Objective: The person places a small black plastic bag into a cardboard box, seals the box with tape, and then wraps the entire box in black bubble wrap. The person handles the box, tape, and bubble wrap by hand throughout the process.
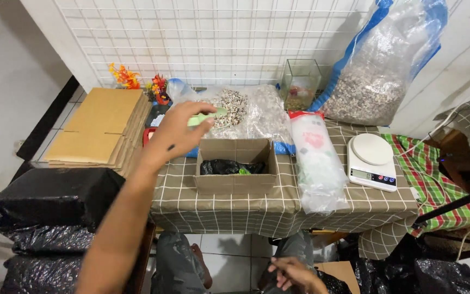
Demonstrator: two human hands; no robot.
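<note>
While the left hand (178, 130) grips a green scoop (206, 116) above the gravel bag (246, 111), right-hand fingers (284, 277) hang loosely open below the desk (278, 201)

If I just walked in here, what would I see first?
Probably the left hand stretched over the checked table, holding a pale green scoop above an open cardboard box with something black inside. Behind it lies a clear bag of pebbles, and a huge bag of gravel leans on the wall at the right. A white kitchen scale sits nearby.
</note>
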